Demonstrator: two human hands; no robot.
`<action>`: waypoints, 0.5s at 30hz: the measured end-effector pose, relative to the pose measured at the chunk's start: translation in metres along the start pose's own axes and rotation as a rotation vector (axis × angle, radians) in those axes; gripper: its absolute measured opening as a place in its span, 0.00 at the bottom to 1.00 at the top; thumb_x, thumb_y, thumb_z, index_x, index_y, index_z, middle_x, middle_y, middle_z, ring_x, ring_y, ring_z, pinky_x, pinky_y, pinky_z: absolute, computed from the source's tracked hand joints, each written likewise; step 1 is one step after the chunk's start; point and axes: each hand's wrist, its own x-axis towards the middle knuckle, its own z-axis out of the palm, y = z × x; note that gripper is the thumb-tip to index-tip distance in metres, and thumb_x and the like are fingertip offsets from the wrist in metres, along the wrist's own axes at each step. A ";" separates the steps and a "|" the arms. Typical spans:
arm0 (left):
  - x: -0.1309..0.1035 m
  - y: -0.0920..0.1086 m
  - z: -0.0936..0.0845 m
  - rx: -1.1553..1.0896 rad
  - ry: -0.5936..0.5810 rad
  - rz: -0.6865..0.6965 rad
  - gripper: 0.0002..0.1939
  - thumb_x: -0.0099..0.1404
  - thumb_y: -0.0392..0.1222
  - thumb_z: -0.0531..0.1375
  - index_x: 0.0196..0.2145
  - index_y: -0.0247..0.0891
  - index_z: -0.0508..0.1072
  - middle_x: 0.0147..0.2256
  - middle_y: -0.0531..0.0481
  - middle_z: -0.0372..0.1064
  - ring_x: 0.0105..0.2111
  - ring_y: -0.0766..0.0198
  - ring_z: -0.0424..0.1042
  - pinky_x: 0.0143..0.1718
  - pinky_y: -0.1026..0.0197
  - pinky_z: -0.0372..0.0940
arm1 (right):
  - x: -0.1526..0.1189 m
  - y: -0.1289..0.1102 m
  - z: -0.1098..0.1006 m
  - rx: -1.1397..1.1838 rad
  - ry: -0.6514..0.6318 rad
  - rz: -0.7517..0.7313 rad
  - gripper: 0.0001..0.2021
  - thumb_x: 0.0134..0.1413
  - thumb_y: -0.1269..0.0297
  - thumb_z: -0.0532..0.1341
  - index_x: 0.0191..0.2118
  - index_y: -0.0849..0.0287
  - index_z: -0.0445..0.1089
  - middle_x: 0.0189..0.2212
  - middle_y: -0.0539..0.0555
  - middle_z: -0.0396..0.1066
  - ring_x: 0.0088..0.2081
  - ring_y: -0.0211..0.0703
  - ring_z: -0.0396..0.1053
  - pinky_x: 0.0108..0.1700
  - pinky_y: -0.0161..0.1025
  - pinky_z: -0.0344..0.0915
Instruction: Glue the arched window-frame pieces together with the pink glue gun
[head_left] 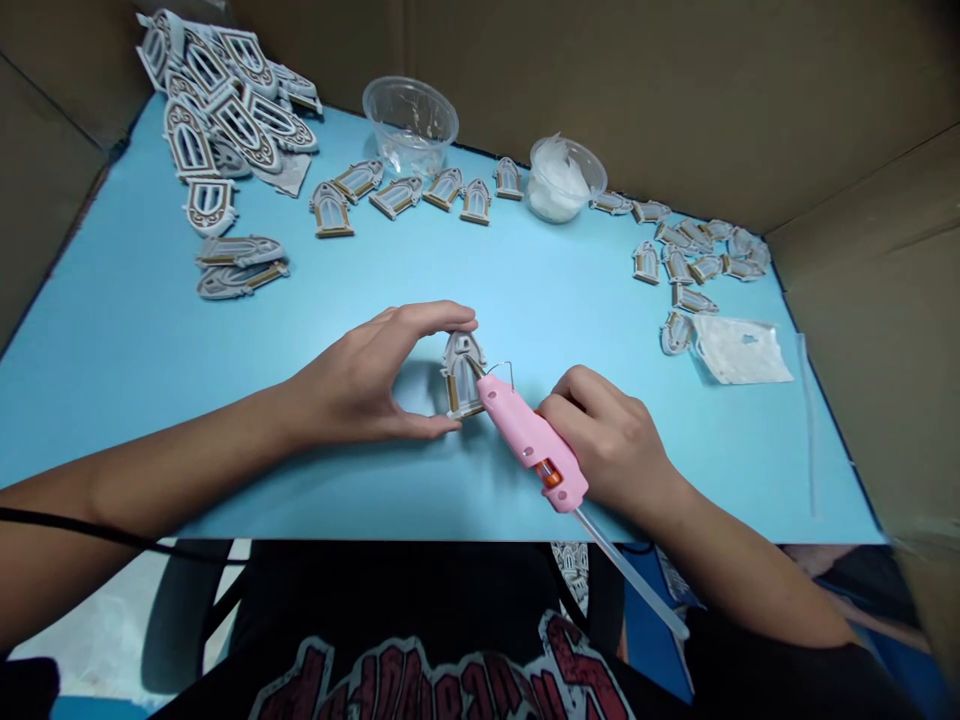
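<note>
Between the thumb and fingers of my left hand [375, 375] a small white arched window ornament [463, 378] with gold-brown edging is gripped by its top and bottom ends, just over the blue table. My right hand [611, 435] is wrapped around a pink hot glue gun [529, 437]. The gun's metal nozzle points at the upper part of the ornament, touching or very near it. A clear glue stick [634, 575] trails from the gun's back end past the table's front edge.
A pile of larger ornate window pieces [225, 100] rises at back left. Several small arched ornaments [397, 196] line the back and right. Two plastic tubs [411, 115] stand behind, one stuffed with white material [559, 180]. A white packet [742, 348] and spare glue stick [808, 420] lie right. Cardboard walls [675, 80] surround the table.
</note>
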 end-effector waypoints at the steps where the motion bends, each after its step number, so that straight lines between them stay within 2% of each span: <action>1: 0.000 0.000 0.000 0.001 0.005 0.000 0.40 0.62 0.43 0.74 0.67 0.41 0.61 0.62 0.40 0.72 0.61 0.50 0.75 0.64 0.47 0.72 | 0.000 0.000 0.000 0.005 -0.006 0.006 0.15 0.63 0.81 0.55 0.26 0.59 0.66 0.28 0.51 0.60 0.27 0.36 0.55 0.25 0.36 0.48; 6: 0.000 0.001 0.001 0.016 -0.004 -0.022 0.39 0.63 0.44 0.74 0.66 0.42 0.62 0.62 0.41 0.72 0.61 0.51 0.75 0.63 0.47 0.73 | -0.001 0.000 0.000 0.025 -0.029 0.008 0.14 0.64 0.80 0.56 0.28 0.59 0.68 0.29 0.53 0.64 0.28 0.36 0.59 0.25 0.35 0.50; 15: 0.000 0.001 0.001 0.014 0.007 -0.024 0.40 0.62 0.44 0.74 0.66 0.43 0.62 0.62 0.41 0.72 0.60 0.51 0.75 0.63 0.46 0.73 | 0.000 0.001 -0.001 0.011 -0.033 0.021 0.14 0.64 0.80 0.55 0.29 0.59 0.67 0.30 0.52 0.66 0.28 0.36 0.60 0.26 0.34 0.52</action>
